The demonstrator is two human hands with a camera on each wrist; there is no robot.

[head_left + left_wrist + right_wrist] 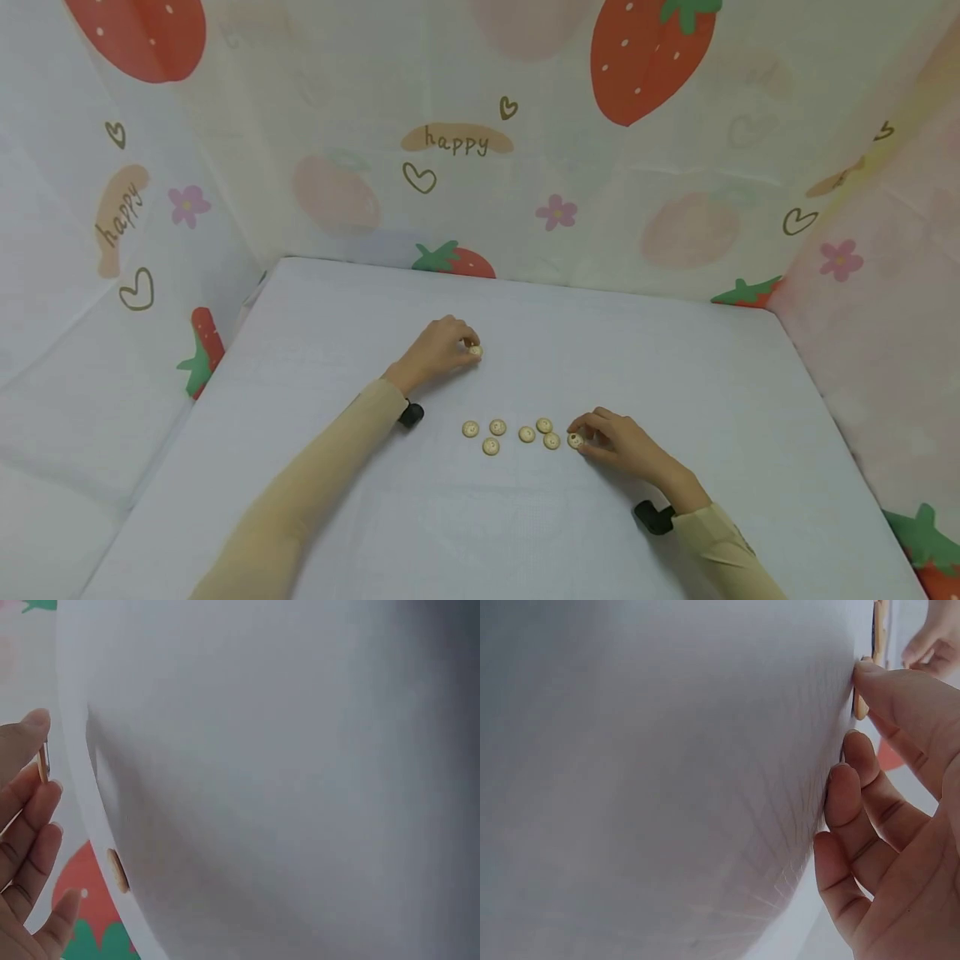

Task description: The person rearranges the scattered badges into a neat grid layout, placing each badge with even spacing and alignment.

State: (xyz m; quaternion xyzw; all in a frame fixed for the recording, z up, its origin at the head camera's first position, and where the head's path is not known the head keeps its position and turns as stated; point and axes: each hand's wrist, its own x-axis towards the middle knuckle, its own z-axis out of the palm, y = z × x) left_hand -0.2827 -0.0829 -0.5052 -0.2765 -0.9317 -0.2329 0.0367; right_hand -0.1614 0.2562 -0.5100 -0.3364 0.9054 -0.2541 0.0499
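Note:
My left hand is over the table's far middle, pinching a small round wooden disc between thumb and fingers. The left wrist view shows this disc edge-on, with the other fingers spread below it. At the right end of a loose row, my right hand has thumb and finger about another wooden disc, low at the tabletop. Its thumb touches that disc in the right wrist view. Several similar pale discs lie flat to its left, bearing dark marks too small to read.
A white cloth covers the table. Behind and beside it hang curtains printed with strawberries, hearts and flowers. Each wrist carries a black camera, the left one near the row's left end and the right one nearer the front.

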